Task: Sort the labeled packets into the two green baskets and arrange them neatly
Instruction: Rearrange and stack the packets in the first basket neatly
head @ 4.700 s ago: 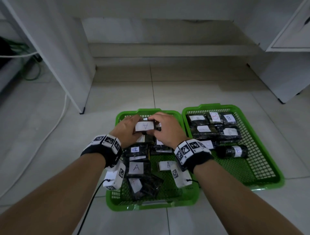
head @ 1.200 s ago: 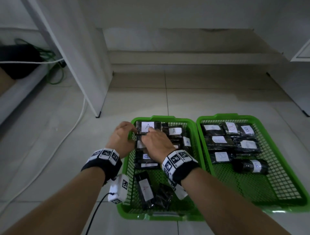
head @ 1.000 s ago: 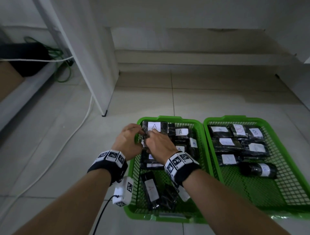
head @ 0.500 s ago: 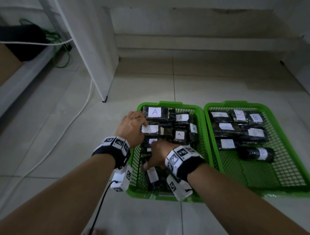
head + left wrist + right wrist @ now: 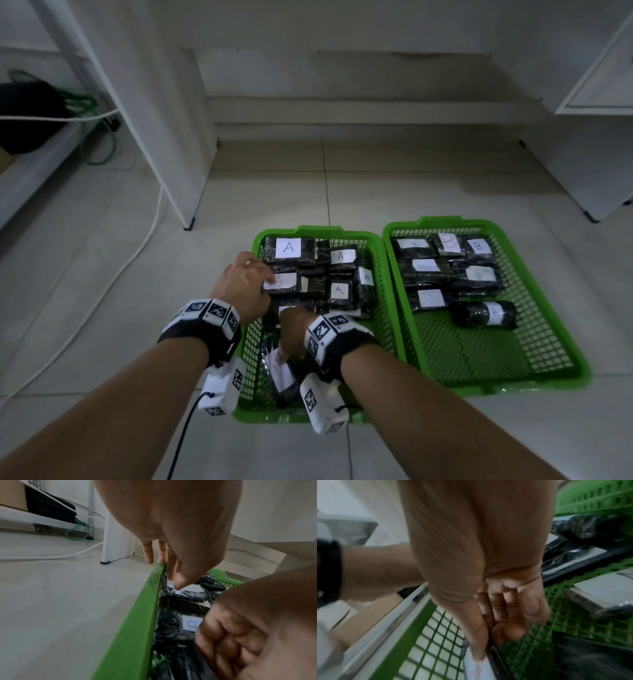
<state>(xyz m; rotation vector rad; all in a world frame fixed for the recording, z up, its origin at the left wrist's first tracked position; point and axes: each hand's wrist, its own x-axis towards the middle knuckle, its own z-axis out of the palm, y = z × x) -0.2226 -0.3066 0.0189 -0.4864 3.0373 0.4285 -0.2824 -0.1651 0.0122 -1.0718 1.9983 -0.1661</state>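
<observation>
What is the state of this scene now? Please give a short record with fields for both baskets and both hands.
left basket: black packets labeled A, packed at its far end
right basket: packets labeled B at its far end, near half bare mesh
rolled packet: lies in the right basket, nearest of its packets
left hand: at the left basket's rim, thumb on a packet label
right hand: grip on a loose packet at the near end of the left basket
</observation>
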